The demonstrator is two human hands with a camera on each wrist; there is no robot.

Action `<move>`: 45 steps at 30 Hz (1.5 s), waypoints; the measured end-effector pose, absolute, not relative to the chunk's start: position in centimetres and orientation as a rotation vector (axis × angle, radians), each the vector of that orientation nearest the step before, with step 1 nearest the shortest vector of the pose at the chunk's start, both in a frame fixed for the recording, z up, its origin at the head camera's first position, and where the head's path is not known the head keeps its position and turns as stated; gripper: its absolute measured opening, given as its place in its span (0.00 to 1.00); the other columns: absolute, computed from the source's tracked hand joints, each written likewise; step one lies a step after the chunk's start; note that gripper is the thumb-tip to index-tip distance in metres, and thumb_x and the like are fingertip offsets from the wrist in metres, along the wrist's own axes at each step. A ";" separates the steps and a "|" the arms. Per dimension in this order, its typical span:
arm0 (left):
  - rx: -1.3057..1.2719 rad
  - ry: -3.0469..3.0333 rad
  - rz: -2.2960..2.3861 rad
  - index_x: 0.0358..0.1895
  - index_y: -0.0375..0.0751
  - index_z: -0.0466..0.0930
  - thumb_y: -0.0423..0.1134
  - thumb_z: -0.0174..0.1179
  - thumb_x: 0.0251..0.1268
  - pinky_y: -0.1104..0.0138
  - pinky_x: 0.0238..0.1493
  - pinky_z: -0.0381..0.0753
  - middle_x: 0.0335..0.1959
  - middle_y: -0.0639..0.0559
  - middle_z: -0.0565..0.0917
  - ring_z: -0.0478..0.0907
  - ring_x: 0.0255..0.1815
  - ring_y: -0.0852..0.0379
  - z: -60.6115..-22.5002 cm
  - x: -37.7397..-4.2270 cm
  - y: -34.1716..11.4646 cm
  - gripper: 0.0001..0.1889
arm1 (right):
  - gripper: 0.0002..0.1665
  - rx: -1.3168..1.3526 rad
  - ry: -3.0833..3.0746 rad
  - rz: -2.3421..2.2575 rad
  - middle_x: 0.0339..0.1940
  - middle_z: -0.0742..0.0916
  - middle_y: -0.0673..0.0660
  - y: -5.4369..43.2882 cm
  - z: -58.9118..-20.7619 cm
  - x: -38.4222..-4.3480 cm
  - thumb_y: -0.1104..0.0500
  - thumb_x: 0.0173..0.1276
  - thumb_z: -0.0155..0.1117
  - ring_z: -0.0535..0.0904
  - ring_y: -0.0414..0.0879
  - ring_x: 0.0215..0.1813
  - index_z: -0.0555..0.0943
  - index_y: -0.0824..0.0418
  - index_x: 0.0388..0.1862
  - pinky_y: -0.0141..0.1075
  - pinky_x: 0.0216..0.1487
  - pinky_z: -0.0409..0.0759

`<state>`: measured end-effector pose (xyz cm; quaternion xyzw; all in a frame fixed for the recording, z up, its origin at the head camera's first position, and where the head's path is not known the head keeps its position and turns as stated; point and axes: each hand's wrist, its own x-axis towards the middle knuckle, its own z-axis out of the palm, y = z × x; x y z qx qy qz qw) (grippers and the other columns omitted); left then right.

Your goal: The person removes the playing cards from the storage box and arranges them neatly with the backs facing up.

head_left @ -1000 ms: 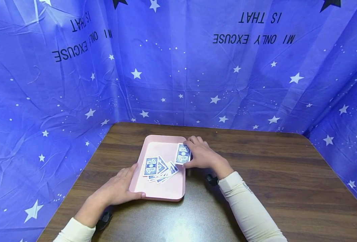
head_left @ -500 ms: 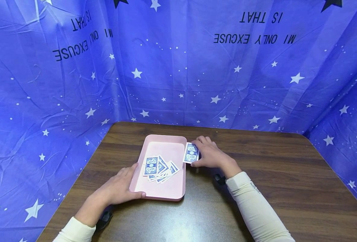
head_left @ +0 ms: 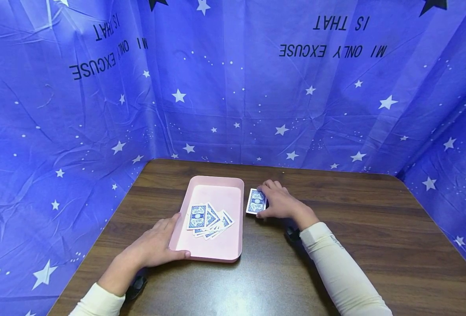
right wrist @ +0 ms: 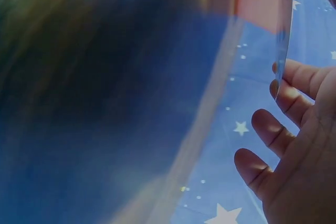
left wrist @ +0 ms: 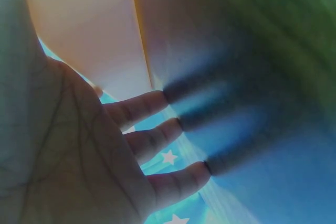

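In the head view my right hand (head_left: 280, 202) holds a blue-backed playing card (head_left: 256, 201) by its edges, thumb on the near side and fingers on the far side. The card is just right of a pink tray (head_left: 233, 253), close over the table. Seen from the right wrist, the card (right wrist: 284, 40) is edge-on against two fingertips. My left hand (head_left: 153, 243) rests at the tray's near left corner, thumb on the front rim and fingers along the left side. In the left wrist view its fingers (left wrist: 139, 109) are straight, tips on the tabletop.
Several blue-backed cards (head_left: 196, 217) lie overlapping face down inside the tray. The brown wooden table (head_left: 347, 219) extends right and in front. A blue curtain with white stars (head_left: 240, 101) hangs behind and at both sides.
My right hand has carried the card rightward from over the tray's right side, across the rim, to beside the tray and lower over the table. The left hand and tray have not moved.
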<state>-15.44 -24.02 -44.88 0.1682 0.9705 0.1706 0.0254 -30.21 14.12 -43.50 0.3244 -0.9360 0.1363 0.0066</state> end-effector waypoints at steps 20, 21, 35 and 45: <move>0.507 2.989 0.532 0.77 0.30 0.50 0.75 0.63 0.48 0.42 0.65 0.67 0.70 0.33 0.67 0.63 0.70 0.33 -44.6 -15.3 -23.9 0.64 | 0.49 1.069 -3.027 0.356 0.53 0.73 0.56 14.3 -44.7 -31.8 0.38 0.48 0.77 0.67 0.54 0.56 0.74 0.62 0.64 0.51 0.53 0.71; 0.503 2.987 0.529 0.77 0.30 0.50 0.75 0.63 0.48 0.42 0.65 0.67 0.71 0.33 0.66 0.63 0.70 0.34 -44.7 -15.3 -23.9 0.64 | 0.49 1.071 -3.032 0.352 0.53 0.73 0.56 14.2 -44.7 -31.9 0.38 0.48 0.77 0.67 0.54 0.56 0.74 0.62 0.64 0.51 0.53 0.71; 0.482 2.983 0.531 0.77 0.30 0.49 0.75 0.63 0.47 0.42 0.65 0.67 0.71 0.33 0.66 0.62 0.71 0.33 -44.8 -15.4 -23.9 0.65 | 0.48 1.061 -3.110 0.376 0.53 0.73 0.55 13.9 -44.3 -32.2 0.39 0.49 0.77 0.67 0.53 0.55 0.75 0.62 0.64 0.50 0.52 0.71; 0.502 2.999 0.517 0.77 0.30 0.50 0.74 0.64 0.47 0.42 0.64 0.68 0.70 0.33 0.67 0.63 0.70 0.34 -44.6 -15.4 -23.8 0.64 | 0.49 1.071 -3.103 0.369 0.54 0.73 0.57 13.9 -44.1 -32.2 0.39 0.49 0.77 0.67 0.54 0.56 0.74 0.63 0.65 0.52 0.54 0.71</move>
